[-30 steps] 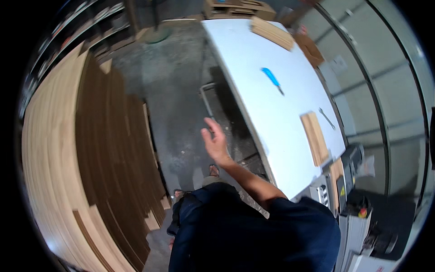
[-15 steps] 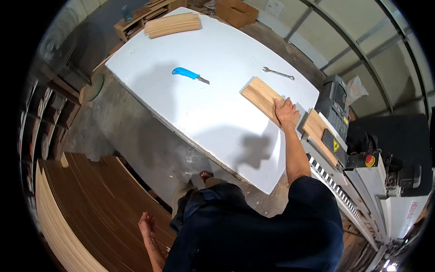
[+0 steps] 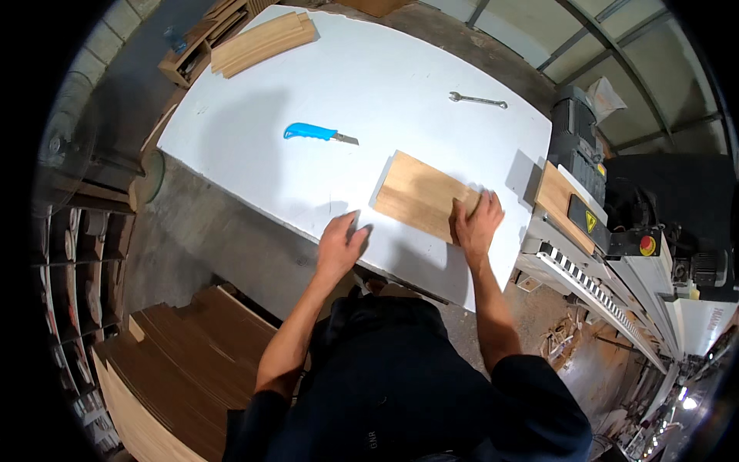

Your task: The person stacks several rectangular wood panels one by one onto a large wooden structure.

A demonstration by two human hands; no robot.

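Observation:
A short, flat wooden board (image 3: 419, 192) lies aslant on the white tabletop. My right hand (image 3: 476, 222) grips its right end, the thumb at the near side and the fingers curled over the far corner. Just left of the board, above the table's near edge, my left hand (image 3: 341, 248) holds nothing; its thumb stands apart from the fingers, and it does not touch the board. Beyond the board lies a blue utility knife (image 3: 312, 132) with its blade out. A metal wrench (image 3: 477, 100) rests farther off to the right.
A stack of wooden boards (image 3: 262, 45) sits at the table's far left corner. To the right stands a machine with a grey motor (image 3: 573, 127), a red button (image 3: 647, 246) and another board (image 3: 560, 202) on it. Dark brown planks (image 3: 188, 358) are piled at lower left, near a shelf (image 3: 77, 269).
My left hand has come up from beside the plank pile to the table. My right hand has drawn the board nearer and turned it slightly, now grasping its end. The view has shifted.

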